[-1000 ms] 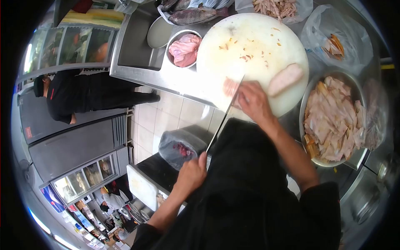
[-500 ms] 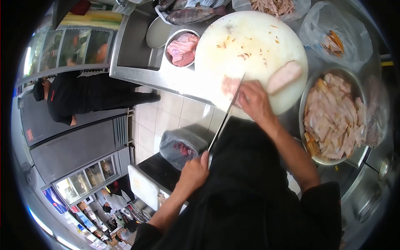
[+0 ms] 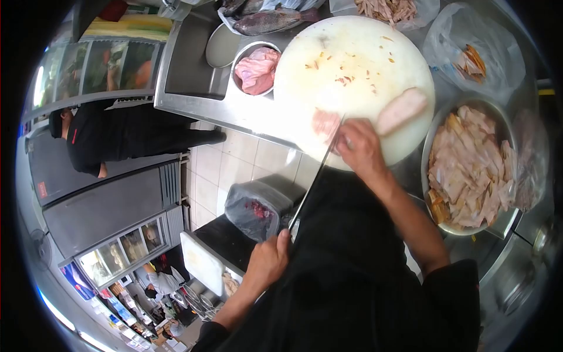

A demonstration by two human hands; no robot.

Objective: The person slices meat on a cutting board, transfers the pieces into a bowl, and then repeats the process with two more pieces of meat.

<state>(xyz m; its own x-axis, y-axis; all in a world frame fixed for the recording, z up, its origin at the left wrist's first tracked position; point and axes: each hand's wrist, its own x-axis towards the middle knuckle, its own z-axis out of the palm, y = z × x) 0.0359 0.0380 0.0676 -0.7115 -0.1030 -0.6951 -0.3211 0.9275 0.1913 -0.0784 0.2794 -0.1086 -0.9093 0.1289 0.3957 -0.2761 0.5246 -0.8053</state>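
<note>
My left hand is closed around the handle end of a long knife, whose thin blade slants up to the cutting board. On the round white cutting board, a pale pink piece of meat lies at the near edge, with cut lines across it. My right hand presses on this meat with curled fingers, right beside the blade's tip. How much meat is under the fingers is hidden. Another pale slab of meat lies to the right on the board, apart from both hands. Small brown scraps are scattered farther up.
Right of the board stands a metal bowl heaped with sliced meat. Plastic bags with strips lie behind. A bowl of raw pink meat, whole fish and a sink are leftward. Below is a lined bin; a person stands beyond.
The knife and my left hand have drawn back slightly, down and toward my body. My right hand stays on the meat, and more of the sliced piece shows left of the blade.
</note>
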